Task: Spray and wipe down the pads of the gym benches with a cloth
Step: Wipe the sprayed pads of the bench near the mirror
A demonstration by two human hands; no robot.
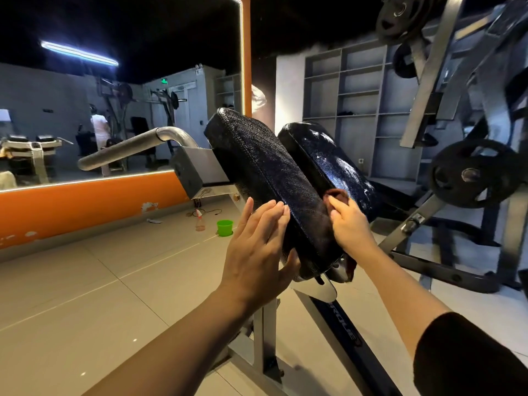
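Head view: two black pads stand tilted side by side on a steel frame, a narrow gap between them, seen from just behind their lower ends.
Left grip: the left hand lies flat with straight fingers against the outer side of the near pad, thumb under its lower edge; it holds nothing and seems to steady the pad.
Right grip: the right hand has its fingers curled round a dark brown cloth, pressing it into the gap at the lower end of the far pad; one tail of the cloth hangs below the wrist near the bracket.
Pad state: the far pad shows wet streaks and glare on its face, so spray likely sits there unwiped; the near pad looks duller.
Spray bottle: a bottle that may be the sprayer stands on the floor beside a green cup, well apart from both hands.
Risk, snag: the hanging tail could catch on the metal bracket under the pads if the wipe pulls downward.
Risk, pinch: fingers working in the gap could get squeezed if the left hand pushes the near pad inward.
Risk, missed area: wet streaks high on the far pad could dry into marks if wiping stays at the lower end.
Risk, slip: a wet surface could let the cloth slide off suddenly.
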